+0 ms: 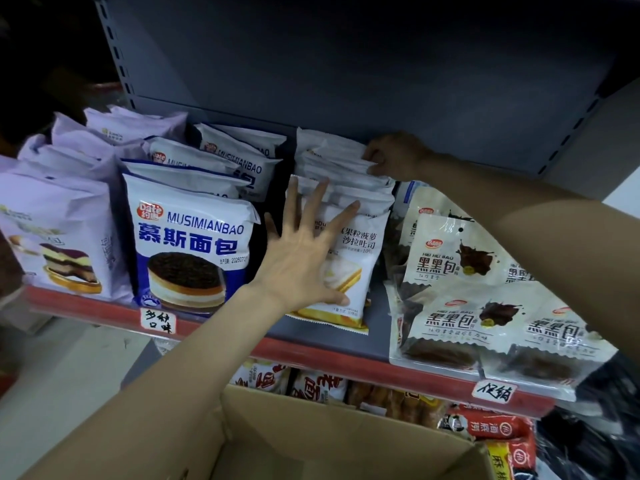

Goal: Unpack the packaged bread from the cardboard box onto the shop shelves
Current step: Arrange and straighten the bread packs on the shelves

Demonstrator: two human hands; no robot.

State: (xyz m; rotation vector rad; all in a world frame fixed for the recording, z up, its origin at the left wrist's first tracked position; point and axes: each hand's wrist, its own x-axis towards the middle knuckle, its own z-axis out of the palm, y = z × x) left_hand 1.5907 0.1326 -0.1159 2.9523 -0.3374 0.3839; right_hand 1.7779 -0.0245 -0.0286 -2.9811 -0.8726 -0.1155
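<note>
While the left hand (300, 268) was pressed flat, fingers spread, against the front toast packet (349, 271), the row's rear packets (332, 157) were pinched by the right hand (391, 157); bare shelf (375, 327) lay alongside, the cardboard box (311, 441) below.

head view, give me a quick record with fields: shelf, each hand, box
shelf: grey metal shelf with red front strip, rows of upright bread packs
left hand: left hand open, fingers spread flat on the front white sandwich-bread pack
right hand: right hand pinches the top edge of a rear white pack in the same row
neighbours: blue-and-white mousse-bread packs at left, black-bun packs at right
box: brown cardboard box below, no packs visible inside
</note>
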